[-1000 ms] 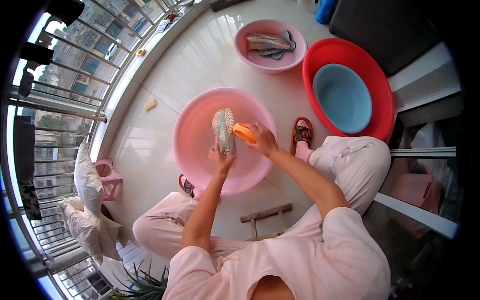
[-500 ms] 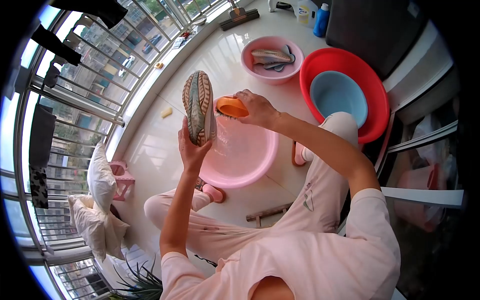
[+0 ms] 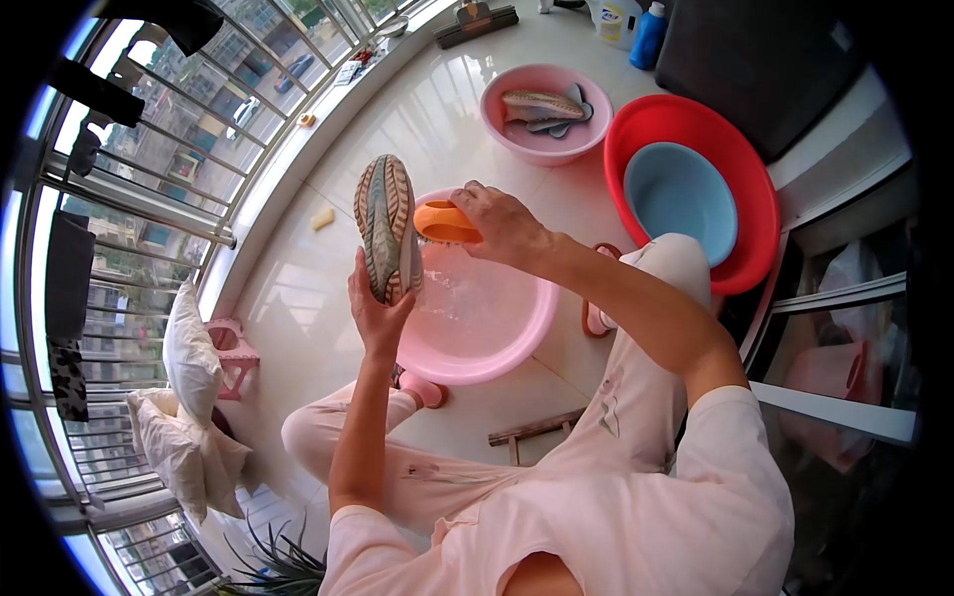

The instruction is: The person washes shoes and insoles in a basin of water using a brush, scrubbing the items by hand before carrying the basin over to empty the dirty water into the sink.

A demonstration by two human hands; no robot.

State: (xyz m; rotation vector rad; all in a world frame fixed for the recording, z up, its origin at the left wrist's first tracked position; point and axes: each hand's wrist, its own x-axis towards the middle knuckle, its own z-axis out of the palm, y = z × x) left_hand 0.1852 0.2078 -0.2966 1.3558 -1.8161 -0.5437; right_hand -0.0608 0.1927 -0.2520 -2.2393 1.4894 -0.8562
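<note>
My left hand (image 3: 380, 313) grips the heel end of a shoe (image 3: 386, 228), whose patterned sole faces me, held upright above the left edge of a large pink basin (image 3: 482, 370). My right hand (image 3: 500, 223) is closed round an orange brush (image 3: 443, 222) just right of the shoe, over the basin. The brush's bristles are mostly hidden. Water with some ripples shows inside the basin.
Behind is a smaller pink basin (image 3: 549, 154) with a shoe (image 3: 542, 105) and dark pieces. A blue basin (image 3: 681, 204) sits in a red tub (image 3: 752, 179). A wooden stool (image 3: 537, 427), pink stool (image 3: 235, 356) and yellow block (image 3: 322, 219) are on the floor.
The shoe and brush have risen out of the large basin and moved left and toward me. Since half a second ago, the brush has shifted slightly left and down, closer to the sole.
</note>
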